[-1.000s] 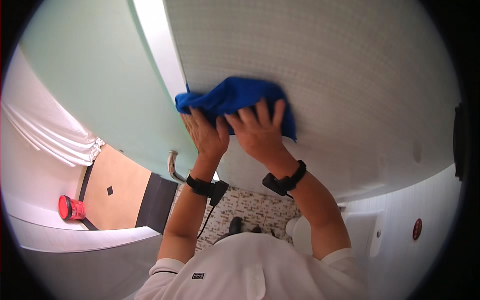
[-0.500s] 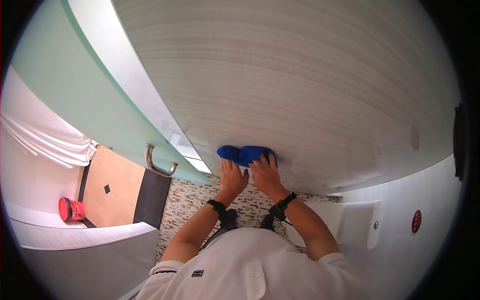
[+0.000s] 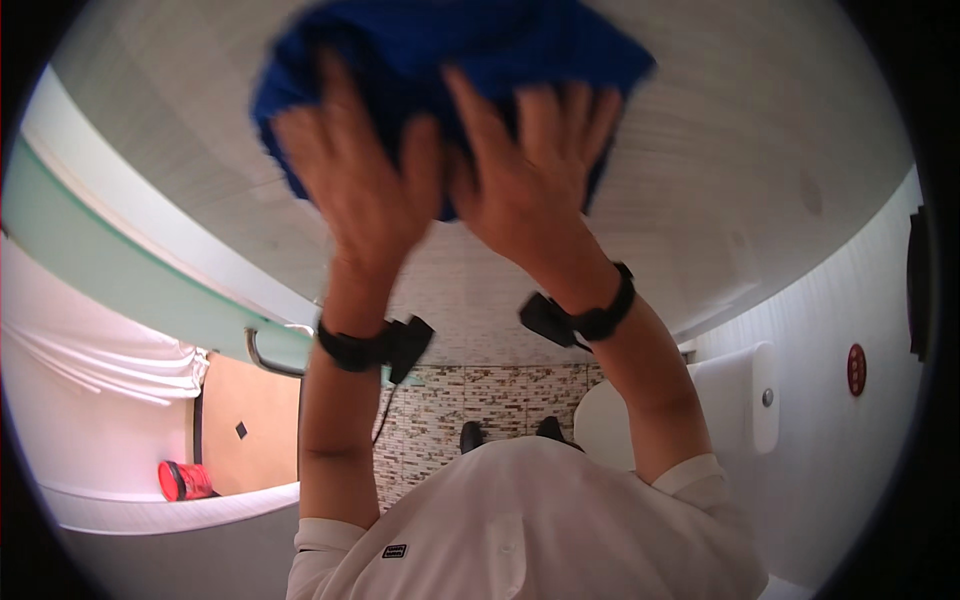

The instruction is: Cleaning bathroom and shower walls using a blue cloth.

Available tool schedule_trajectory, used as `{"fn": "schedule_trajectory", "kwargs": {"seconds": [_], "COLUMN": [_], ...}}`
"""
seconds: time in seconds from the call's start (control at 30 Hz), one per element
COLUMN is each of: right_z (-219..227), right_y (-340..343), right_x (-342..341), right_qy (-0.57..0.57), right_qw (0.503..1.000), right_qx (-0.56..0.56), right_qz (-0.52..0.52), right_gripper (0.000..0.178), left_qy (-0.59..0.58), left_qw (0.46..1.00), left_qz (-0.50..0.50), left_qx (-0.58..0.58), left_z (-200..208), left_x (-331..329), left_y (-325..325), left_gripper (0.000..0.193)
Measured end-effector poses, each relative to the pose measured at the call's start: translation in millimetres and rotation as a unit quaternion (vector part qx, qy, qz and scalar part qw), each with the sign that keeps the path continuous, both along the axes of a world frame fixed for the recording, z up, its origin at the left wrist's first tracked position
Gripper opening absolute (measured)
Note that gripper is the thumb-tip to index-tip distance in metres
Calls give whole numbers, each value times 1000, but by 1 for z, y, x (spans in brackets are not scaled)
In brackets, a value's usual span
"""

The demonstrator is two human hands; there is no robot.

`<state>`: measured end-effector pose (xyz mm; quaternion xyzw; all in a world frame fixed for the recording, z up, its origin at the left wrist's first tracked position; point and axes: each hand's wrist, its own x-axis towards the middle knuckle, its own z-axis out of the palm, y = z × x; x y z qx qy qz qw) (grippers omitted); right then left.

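Blue cloth (image 3: 520, 40): beneath the fingers of 2 hands, spreading past their tips and out to either side, against the pale panel (image 3: 730, 180); its folds are blurred.
Left hand (image 3: 365, 195): flat on the cloth, fingers (image 3: 345, 95) spread, thumb apart from them; pressing rather than gripping, by the look of it.
Right hand (image 3: 530, 190): also laid flat on the cloth, index finger apart, the other 3 close together; nothing is clamped in it.
Wiping: appears under way, judging by the cloth held to the panel with both palms.
Surface done: cannot be told; no damp edge or cleaner band shows around the fingers.
Surface left: unclear; a faint darker patch (image 3: 810, 195) lies right of the fingers, dirt or reflection I cannot say.
Finish: seemingly not reached, with the cloth not yet put away.
Glass door (image 3: 120, 240): left of the fingers, handle (image 3: 262, 355) lower, apart from both hands.
Red bucket (image 3: 183, 481): well below and left of the fingers.
White toilet (image 3: 715, 400): below and right of the fingers.
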<state>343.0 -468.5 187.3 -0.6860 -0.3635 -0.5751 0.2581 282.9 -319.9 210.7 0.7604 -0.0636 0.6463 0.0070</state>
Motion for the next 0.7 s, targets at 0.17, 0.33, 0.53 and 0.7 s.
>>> {"fn": "schedule_trajectory", "kwargs": {"seconds": [0.17, 0.33, 0.53, 0.7], "right_z": [23, -62, -247, -352], "right_y": [13, -19, -124, -230], "right_x": [5, 4, 12, -3], "right_qy": [-50, -47, 75, 328], "right_qw": [995, 985, 970, 918], "right_qx": [57, -87, -200, -220], "right_qz": [70, 138, 113, -38], "right_gripper": [36, 27, 16, 25], "left_qy": [-34, 7, 311, 465], "left_qw": [996, 997, 950, 879], "left_qz": [63, 81, 38, -44], "left_qx": [-49, -15, 3, 93], "left_z": [28, -114, -298, -324], "left_x": [12, 10, -15, -2], "left_y": [1, 27, -61, -156], "left_gripper": [69, 73, 67, 51]}}
